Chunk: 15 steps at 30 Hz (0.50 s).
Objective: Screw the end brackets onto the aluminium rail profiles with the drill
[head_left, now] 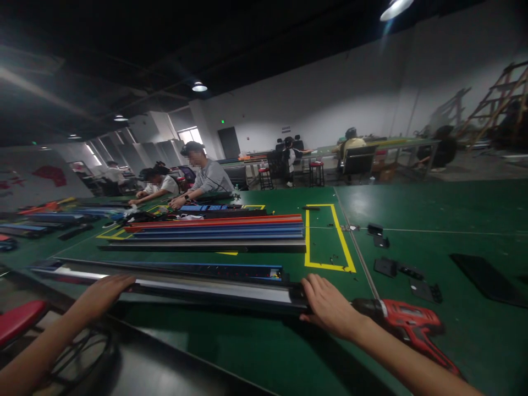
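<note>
A long black profile (223,292) with a pale, shiny strip along it runs across the near side of the green table, tilted slightly toward me. My left hand (106,290) is closed over its left part. Around its right end wrap the fingers of my right hand (328,305), thumb on the near side. Just behind lies a second long profile (243,270) with a blue edge and small parts inside. A red and black cordless drill (412,322) rests on its side to the right of my right hand, its chuck partly behind my wrist.
Orange, blue and black profiles (223,231) lie side by side farther back. Yellow tape (330,268) outlines a rectangle holding tiny parts. Black brackets (385,267) and a dark flat panel (487,278) lie to the right. A co-worker (210,176) works across the table. A red stool (22,322) stands at left.
</note>
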Tool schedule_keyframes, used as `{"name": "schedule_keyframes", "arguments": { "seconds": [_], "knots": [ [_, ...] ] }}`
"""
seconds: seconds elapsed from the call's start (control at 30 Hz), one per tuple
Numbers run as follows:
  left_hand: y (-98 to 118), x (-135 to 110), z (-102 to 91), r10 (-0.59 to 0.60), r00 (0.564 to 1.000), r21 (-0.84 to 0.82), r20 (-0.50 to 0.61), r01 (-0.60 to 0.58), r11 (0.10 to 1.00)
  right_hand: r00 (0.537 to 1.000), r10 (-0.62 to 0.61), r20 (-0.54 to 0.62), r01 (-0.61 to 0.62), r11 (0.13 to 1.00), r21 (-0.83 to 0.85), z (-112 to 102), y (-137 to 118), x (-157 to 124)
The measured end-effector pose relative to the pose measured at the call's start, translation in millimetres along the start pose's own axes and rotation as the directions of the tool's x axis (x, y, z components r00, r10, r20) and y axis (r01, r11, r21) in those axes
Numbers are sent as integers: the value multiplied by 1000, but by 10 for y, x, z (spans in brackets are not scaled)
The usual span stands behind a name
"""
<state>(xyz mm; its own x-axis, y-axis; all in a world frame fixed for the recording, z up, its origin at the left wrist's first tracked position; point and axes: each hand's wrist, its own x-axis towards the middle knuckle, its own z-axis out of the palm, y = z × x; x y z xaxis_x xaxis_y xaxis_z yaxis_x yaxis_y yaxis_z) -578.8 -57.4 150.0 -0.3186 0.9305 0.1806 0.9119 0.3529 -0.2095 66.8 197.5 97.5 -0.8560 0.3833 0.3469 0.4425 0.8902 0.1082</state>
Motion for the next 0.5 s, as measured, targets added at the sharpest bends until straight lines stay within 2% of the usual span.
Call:
{"name": "schedule_keyframes", "arguments": {
  "seconds": [0.07,0.23,0.33,0.5],
  "knots": [
    [29,-143,80,8,995,7,95,-8,1000,1000,4,14,-4,1000,-5,72,-86,-84],
    [176,-398,266,-1,976,93,216,-20,995,1000,-3,1,3,1000,7,282,-237,-243],
    [264,-451,372,-1,968,118,250,-29,993,1000,17,-2,-17,1000,26,359,-277,-259],
    [325,-398,564,-21,965,62,261,5,998,999,45,26,-46,998,38,386,-292,-217]
  ]
}}
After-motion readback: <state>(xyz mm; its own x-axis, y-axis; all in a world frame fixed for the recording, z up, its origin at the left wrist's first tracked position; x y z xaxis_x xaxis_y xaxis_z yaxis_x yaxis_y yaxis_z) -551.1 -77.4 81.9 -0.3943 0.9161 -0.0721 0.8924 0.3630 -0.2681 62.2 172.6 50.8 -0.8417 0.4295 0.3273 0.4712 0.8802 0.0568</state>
